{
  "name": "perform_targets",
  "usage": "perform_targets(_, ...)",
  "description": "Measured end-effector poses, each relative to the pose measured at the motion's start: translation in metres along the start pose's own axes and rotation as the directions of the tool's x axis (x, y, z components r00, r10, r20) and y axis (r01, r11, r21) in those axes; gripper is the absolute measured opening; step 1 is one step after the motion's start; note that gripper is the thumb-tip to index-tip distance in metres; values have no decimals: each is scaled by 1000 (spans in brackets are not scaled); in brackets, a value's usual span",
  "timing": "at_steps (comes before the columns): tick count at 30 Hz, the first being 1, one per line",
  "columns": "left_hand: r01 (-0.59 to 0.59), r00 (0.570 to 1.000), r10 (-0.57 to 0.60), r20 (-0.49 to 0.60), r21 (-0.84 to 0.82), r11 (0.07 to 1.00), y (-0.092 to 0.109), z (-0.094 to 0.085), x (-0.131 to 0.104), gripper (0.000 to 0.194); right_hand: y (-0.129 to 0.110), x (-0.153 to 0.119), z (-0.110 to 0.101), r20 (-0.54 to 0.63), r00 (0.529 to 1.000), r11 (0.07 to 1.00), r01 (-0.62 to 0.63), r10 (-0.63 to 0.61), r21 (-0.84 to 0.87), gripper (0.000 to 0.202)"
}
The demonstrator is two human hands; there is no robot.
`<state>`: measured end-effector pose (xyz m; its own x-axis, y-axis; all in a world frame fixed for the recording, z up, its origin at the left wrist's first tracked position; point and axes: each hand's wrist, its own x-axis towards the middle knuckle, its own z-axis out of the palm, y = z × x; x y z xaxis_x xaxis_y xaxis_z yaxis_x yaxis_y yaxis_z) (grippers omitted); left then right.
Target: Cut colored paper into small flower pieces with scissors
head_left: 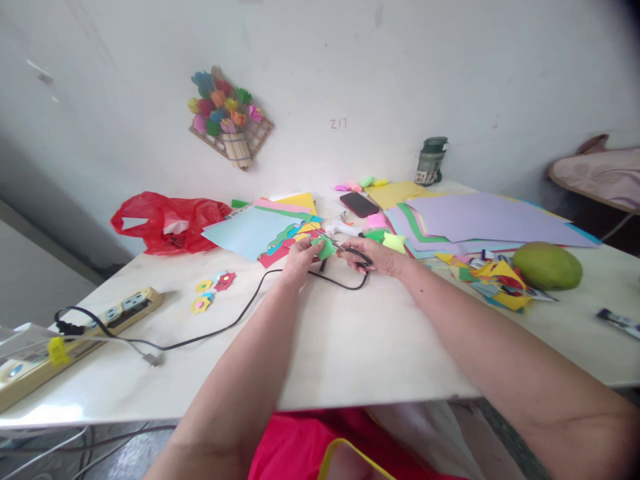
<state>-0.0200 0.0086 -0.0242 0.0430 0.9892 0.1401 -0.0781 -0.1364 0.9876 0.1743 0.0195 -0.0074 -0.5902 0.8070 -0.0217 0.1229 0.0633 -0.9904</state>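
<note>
A small green paper piece (327, 250) is pinched in the left hand (300, 259), above the middle of the bench (350, 347). Black-handled scissors (357, 252) are gripped by the right hand (381, 257), their blades set at the paper. Coloured paper scraps (499, 273) are heaped on the right, beside a green fruit (547, 266).

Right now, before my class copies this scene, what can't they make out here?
All in the head view:
Green paper: full outline, partly covered by the left hand.
Scissors: grip, partly hidden by the right hand.
Red bag: full contents, hidden by crumpled plastic.
Power strip: one end, cut off by the left edge.
Bottle: label, too small to read.
</note>
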Motion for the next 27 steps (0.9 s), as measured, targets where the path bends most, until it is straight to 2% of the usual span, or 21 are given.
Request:
perform_targets(10, 0, 1000, 0, 9, 3, 1000, -1, -1, 1, 31, -7, -4, 5, -21, 1000, 1000, -20, 20, 0, 23)
perform_targets(27, 14, 1000, -14, 6, 4, 1000, 2, 1, -1, 30, 0, 2, 1, -9, 1000, 999, -4, 5, 44, 21)
